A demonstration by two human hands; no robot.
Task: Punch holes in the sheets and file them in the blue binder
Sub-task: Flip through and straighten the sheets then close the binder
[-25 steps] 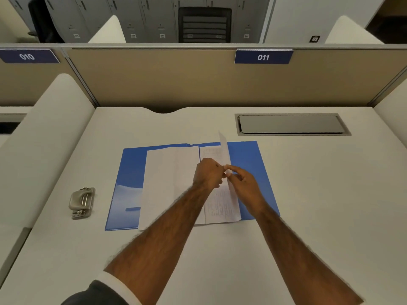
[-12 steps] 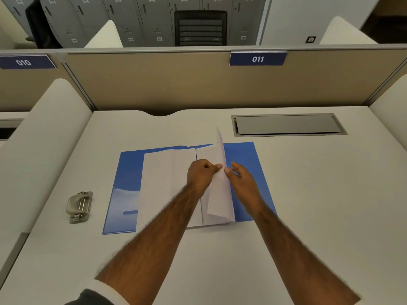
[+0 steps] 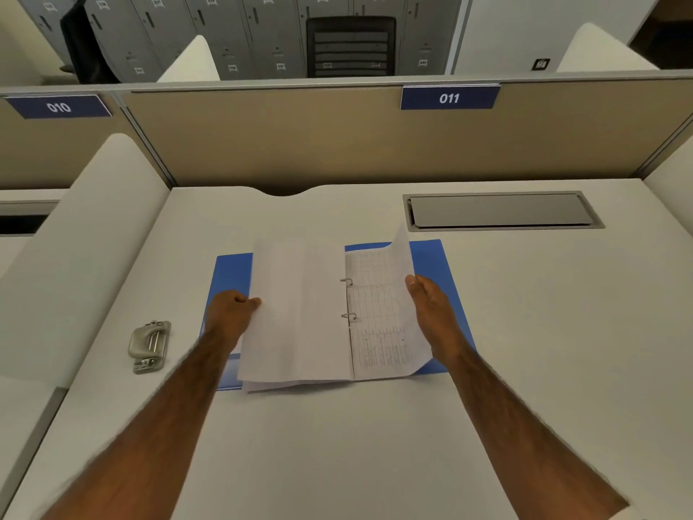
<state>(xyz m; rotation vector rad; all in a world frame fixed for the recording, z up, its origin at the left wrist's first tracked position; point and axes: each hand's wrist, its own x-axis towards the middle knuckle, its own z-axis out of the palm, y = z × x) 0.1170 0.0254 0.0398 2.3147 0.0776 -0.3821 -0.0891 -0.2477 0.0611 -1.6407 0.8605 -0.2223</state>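
Note:
The blue binder (image 3: 431,257) lies open on the white desk. Two metal rings (image 3: 348,299) show at its spine. A stack of blank-backed sheets (image 3: 296,313) lies on the left half, and my left hand (image 3: 232,313) grips its left edge. On the right half a printed sheet (image 3: 378,317) with a table curls up at its outer edge, held by my right hand (image 3: 431,305) at that edge.
A silver hole punch (image 3: 149,345) sits on the desk left of the binder. A grey cable hatch (image 3: 498,211) is set into the desk at the back right. Beige partition panels close the back, and white dividers flank both sides.
My hands have moved apart from the middle of the binder to its outer edges. The upright sheet has swung down to the right, and the rings now show.

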